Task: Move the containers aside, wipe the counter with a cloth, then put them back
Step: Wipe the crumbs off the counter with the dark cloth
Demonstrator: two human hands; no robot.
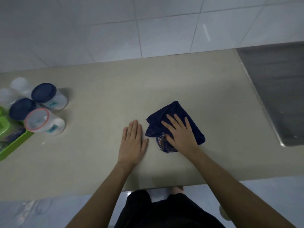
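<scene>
A dark blue cloth (189, 116) lies crumpled on the beige counter (102, 89), right of centre. My right hand (180, 131) presses flat on top of it, fingers spread. My left hand (132, 142) rests flat on the bare counter just left of the cloth, holding nothing. Several clear plastic containers stand grouped at the far left: one with a dark blue lid (44, 92), a second blue-lidded one (22, 109), one with a pink-rimmed lid (37, 119), and two pale ones (20, 84) behind.
A green tray (14, 145) with items sits at the left edge, touching the containers. A steel sink drainboard (276, 89) adjoins the counter on the right. White tiled wall (148, 30) runs behind; the counter's front edge is near my body.
</scene>
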